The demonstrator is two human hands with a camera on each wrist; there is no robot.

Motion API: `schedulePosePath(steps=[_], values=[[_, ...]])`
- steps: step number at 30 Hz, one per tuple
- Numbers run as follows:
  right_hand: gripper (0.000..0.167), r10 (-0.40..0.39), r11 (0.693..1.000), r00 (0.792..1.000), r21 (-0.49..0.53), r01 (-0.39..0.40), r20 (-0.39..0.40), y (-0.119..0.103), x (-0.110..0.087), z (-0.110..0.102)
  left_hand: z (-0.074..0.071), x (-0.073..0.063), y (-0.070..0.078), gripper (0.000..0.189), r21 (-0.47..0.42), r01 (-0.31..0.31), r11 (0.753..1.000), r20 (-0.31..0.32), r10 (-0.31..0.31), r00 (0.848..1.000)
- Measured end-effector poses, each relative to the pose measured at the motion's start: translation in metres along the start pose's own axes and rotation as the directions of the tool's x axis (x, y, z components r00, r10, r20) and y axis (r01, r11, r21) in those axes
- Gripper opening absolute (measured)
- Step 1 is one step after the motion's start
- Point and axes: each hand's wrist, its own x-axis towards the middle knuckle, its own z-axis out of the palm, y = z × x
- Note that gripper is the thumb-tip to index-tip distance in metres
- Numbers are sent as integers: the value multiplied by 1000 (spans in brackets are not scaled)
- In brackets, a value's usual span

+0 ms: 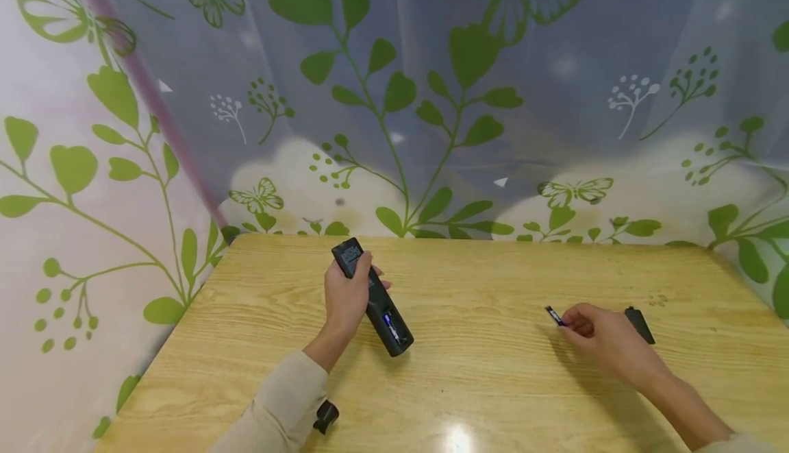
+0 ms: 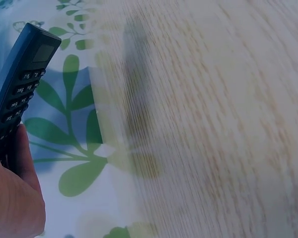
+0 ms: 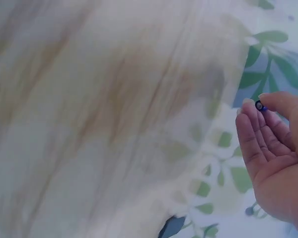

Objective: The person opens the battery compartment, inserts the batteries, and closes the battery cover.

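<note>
My left hand (image 1: 347, 299) grips a black cordless phone handset (image 1: 377, 295) above the table, its back turned up. The battery bay at the handset's near end is uncovered, and a blue-and-white battery (image 1: 392, 328) lies in it. From the left wrist view, the handset's number keys (image 2: 21, 90) and small screen are visible. Off to the right, my right hand (image 1: 607, 340) pinches another small battery (image 1: 554, 315) between thumb and fingertips. In the right wrist view, the end of this battery (image 3: 260, 105) shows. Just beyond the right hand lies a black battery cover (image 1: 640, 325), partly hidden by it.
Beneath both hands is a wood-grain table (image 1: 468, 371). A curtain (image 1: 425, 151) printed with leaves and butterflies hangs along its back and left edges. A small black object (image 1: 326, 417), its kind unclear, shows beside the left sleeve.
</note>
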Motion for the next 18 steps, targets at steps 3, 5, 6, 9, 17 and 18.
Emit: schedulePosePath(steps=[3,5,6,9,17,18], values=[[13,-32,999,999,24,32,-7,-12,-1,4,1,0,1,26,-5,0,1000,5,0,1000],[12,-44,998,999,41,44,-5,-20,-1,6,1,0,1,26,-8,2,1000,7,-2,1000],[12,-39,998,999,57,39,0,-24,-1,7,1,0,1,27,-9,3,1000,8,-3,1000],[13,-53,995,998,88,51,19,-35,0,11,0,0,1,27,-12,8,1000,2,-8,1000],[11,-106,988,994,110,104,21,-58,3,21,2,-1,1,29,-30,-1,1000,7,1,1000],[10,-121,987,992,112,119,14,-60,3,23,2,-1,2,29,-34,-3,999,9,3,1000]])
